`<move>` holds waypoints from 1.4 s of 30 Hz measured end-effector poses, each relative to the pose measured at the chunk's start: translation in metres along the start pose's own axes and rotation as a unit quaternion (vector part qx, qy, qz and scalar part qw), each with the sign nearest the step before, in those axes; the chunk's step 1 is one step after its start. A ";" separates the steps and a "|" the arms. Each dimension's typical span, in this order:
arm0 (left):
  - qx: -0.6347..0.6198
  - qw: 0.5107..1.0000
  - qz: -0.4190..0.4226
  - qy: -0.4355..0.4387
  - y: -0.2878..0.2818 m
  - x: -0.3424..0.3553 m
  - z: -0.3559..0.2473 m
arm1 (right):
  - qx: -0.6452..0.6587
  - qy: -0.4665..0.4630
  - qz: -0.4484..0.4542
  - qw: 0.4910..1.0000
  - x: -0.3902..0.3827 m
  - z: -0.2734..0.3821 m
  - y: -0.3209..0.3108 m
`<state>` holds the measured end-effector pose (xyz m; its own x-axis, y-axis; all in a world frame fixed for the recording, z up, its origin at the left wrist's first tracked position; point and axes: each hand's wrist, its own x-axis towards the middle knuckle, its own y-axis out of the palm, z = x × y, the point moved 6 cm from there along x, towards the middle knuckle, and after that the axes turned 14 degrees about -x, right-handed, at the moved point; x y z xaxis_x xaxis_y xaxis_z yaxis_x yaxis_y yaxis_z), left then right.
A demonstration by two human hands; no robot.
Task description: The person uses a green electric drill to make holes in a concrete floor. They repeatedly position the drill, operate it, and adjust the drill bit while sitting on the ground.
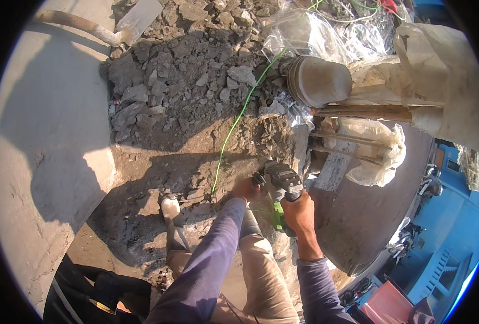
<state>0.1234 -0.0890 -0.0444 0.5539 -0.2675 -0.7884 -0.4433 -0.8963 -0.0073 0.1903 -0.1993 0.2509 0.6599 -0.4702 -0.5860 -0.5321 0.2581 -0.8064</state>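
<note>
Both my hands are on a black-and-green power tool [282,177], held low over the broken ground by my right leg. My right hand [299,211] wraps round its rear grip. A bright green part of the tool shows beside those fingers. My left hand [246,189] closes on the tool's dark side handle. Blur hides the working end, so I cannot tell exactly what kind of tool it is. A thin green wire [234,127] runs across the dirt and ends near my left hand. My boot [170,207] stands on the rubble to the left.
Broken concrete and soil [183,70] are heaped ahead, against a smooth concrete slab [45,146] on the left. Stacked buckets [320,81] lie tipped by clear plastic sheeting [304,32] and wooden poles [366,112]. A wooden-handled tool [77,22] rests at far left. Motorbikes [407,237] stand by a blue building.
</note>
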 end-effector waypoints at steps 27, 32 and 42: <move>0.054 0.998 -0.021 0.027 0.023 -0.028 0.026 | 0.093 0.031 0.039 0.994 -0.034 -0.070 0.039; 0.074 0.994 -0.064 0.052 0.021 -0.028 0.005 | 0.118 0.013 0.093 0.989 -0.005 -0.076 0.013; -0.167 0.986 -0.028 -0.003 0.062 -0.146 -0.053 | 0.093 -0.015 0.102 0.990 -0.071 -0.098 -0.127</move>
<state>0.0525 -0.1240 0.1027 0.5664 -0.2128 -0.7962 -0.1548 -0.9764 0.1508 0.1589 -0.2811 0.4030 0.5654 -0.3682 -0.7381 -0.5508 0.4976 -0.6701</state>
